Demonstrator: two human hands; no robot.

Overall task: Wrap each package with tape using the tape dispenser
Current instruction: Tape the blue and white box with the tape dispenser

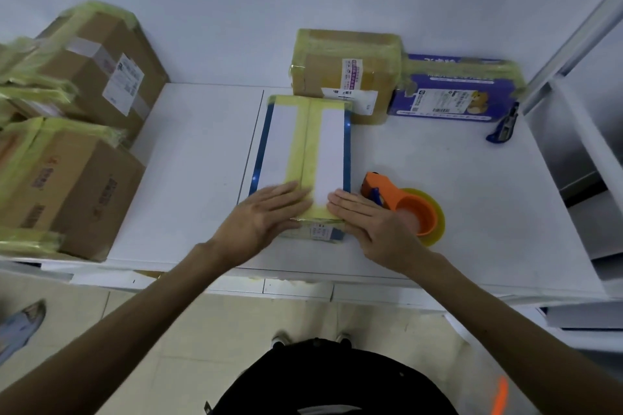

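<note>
Left hand (266,212): flat, fingers together and stretched out, palm pressing the near left part of the flat package (305,158); it grips nothing.
Right hand (367,217): likewise flat and unclenched, laid on the near right corner of the same package, holding nothing.
Flat package: white with blue edges, lying lengthwise in the middle of the white table (188,152); a yellow tape strip (308,141) runs down its middle, and more tape crosses its far and near ends.
Tape dispenser (403,207): orange, with a yellow roll, set down on the table just beside the right hand and free of both hands.
Progress: by my reading the hands are smoothing tape down on this package, so its wrap looks close to finished. The brown box (344,74) and purple box (455,91) behind it, and the stacked boxes (77,131) on the left, all carry yellow tape already. Whether any unwrapped package remains, I cannot tell.
Edges and room: the package's near end sits close to the table's front edge. Open table lies to its left and beyond the dispenser; a blue cutter (504,125) rests at the far right, near the shelf frame (573,54).
</note>
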